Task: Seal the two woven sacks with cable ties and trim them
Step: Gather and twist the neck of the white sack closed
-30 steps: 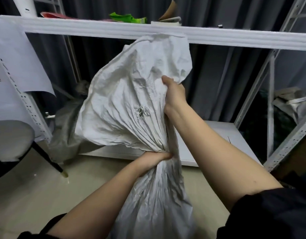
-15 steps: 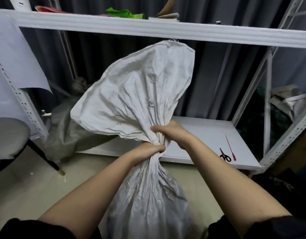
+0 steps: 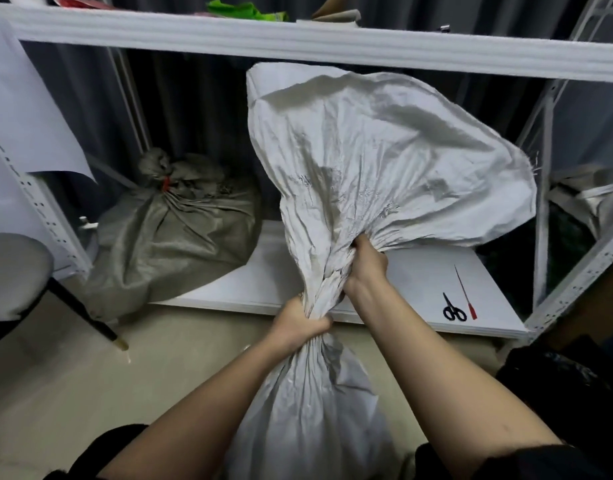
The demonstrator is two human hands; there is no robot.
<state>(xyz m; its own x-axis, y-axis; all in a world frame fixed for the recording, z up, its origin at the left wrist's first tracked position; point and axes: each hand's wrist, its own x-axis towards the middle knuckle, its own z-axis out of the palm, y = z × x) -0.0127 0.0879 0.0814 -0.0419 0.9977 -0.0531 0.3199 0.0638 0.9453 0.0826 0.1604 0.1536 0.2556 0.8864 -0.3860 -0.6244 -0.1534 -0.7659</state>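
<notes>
A white woven sack (image 3: 377,168) stands on the floor in front of me, its neck bunched together. My left hand (image 3: 298,322) grips the gathered neck low down. Just above it, my right hand (image 3: 365,266) grips the same neck, and the loose top of the sack fans out to the right. A grey woven sack (image 3: 173,237) lies at the left on the low shelf, its neck tied with a red cable tie (image 3: 166,184). Black scissors (image 3: 454,308) and a loose red cable tie (image 3: 466,292) lie on the low white shelf (image 3: 419,271) at the right.
A white metal rack surrounds the work, with an upper shelf beam (image 3: 298,39) just above the sack top and slotted uprights (image 3: 575,271) at both sides. A grey chair (image 3: 14,271) stands at the left. Beige floor (image 3: 90,393) lies below.
My right hand came down from the sack's upper fabric to grip the neck above my left hand. The loose top swung from left to right, uncovering the grey sack.
</notes>
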